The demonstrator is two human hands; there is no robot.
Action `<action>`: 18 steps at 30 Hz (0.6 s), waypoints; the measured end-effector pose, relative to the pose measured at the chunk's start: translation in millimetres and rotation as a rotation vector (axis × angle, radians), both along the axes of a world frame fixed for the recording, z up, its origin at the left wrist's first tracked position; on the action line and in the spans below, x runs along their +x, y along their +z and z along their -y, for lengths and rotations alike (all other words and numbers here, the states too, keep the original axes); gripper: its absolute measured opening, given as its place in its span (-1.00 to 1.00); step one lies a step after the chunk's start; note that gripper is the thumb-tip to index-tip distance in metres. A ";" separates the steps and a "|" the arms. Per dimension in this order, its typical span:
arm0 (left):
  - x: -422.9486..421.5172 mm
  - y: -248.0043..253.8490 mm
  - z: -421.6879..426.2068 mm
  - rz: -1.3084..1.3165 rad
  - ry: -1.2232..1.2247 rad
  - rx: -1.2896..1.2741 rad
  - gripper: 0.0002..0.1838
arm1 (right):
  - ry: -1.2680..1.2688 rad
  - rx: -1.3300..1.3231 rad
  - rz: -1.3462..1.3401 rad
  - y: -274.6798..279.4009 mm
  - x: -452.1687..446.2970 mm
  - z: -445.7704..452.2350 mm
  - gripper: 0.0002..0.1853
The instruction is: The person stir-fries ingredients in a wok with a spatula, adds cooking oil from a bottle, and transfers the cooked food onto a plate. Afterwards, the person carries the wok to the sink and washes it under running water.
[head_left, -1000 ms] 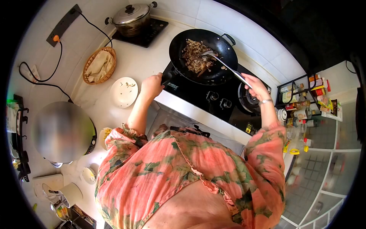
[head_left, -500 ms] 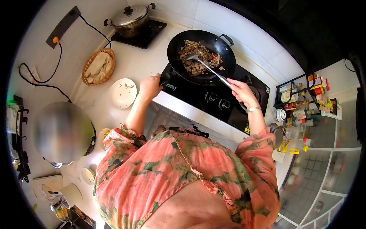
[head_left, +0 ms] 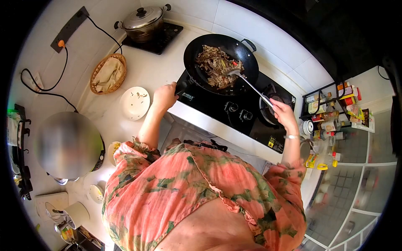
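A black wok (head_left: pixel 247 62) stands on the left part of the black gas stove (head_left: pixel 209 100). Chopped brown food (head_left: pixel 215 62) with a bit of red lies in it. My left hand (head_left: pixel 166 96) is closed around the wok's dark handle (head_left: pixel 182 87). In my right hand (head_left: pixel 284 112) is the handle of a metal spatula (head_left: pixel 255 88), fingers wrapped round it. The spatula's blade rests at the right edge of the food, partly in it. A white plate (head_left: pixel 135 109) with a few scraps lies on the counter beside my left hand.
A lidded pot (head_left: pixel 144 27) sits on a black hotplate behind a wicker basket (head_left: pixel 119 81) holding a cloth. Seasoning bottles (head_left: pixel 328 113) crowd a rack at the right. A power cord (head_left: pixel 54 88) runs along the left wall. A large round object at the left is blurred.
My right hand and the spatula have moved right and toward me, from mid-wok to the food's right side. The food has shifted a little. My left hand stays on the handle.
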State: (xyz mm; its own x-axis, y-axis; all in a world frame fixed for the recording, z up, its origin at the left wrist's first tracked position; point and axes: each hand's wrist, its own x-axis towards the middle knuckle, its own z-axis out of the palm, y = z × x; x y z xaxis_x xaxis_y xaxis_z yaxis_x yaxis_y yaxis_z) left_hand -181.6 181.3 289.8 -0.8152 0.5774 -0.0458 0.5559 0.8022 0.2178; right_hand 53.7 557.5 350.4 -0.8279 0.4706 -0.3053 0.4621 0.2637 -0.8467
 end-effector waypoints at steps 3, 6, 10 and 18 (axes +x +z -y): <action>0.7 -4.1 -0.1 -0.020 0.018 0.034 -0.60 | -0.006 0.053 0.040 5.9 15.4 -3.7 -0.66; 5.3 5.6 -0.4 0.018 0.022 0.073 -0.63 | 0.025 -0.082 -0.101 -14.7 -9.2 14.3 -0.66; -1.2 0.3 0.5 0.012 0.013 0.045 -0.63 | 0.011 -0.233 -0.015 -8.3 -39.2 35.7 -0.67; 2.6 0.3 -0.1 0.002 0.006 0.071 -0.66 | 0.017 0.000 -0.245 -32.1 -106.6 46.1 -0.65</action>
State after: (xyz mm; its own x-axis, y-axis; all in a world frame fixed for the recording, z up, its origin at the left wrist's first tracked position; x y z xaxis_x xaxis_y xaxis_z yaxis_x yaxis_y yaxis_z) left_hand -179.1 181.4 290.2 -0.8186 0.5744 -0.0069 0.5506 0.7880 0.2754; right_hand -52.9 511.4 318.4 -0.8851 0.4557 -0.0947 0.2386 0.2695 -0.9330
